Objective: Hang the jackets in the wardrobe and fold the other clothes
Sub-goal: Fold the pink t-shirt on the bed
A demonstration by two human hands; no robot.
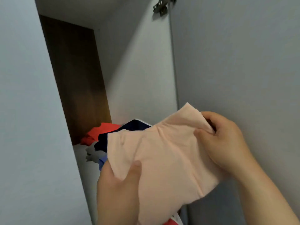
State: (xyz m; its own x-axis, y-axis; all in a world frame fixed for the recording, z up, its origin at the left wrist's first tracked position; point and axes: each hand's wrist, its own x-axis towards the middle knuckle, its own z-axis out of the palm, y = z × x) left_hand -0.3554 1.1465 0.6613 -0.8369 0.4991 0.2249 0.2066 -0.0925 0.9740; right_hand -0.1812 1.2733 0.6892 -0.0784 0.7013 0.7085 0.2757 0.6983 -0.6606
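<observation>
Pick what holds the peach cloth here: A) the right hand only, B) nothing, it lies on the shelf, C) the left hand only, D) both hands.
D: the left hand grips the lower edge of the peach cloth with its thumb on top, while the right hand pinches its upper right corner, keeping it raised in front of the clothes on the shelf.

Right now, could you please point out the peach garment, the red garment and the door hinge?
peach garment [164, 153]: head view, middle of the cloth.
red garment [97, 133]: head view, its top fold.
door hinge [163, 6]: head view, metal arm.
</observation>
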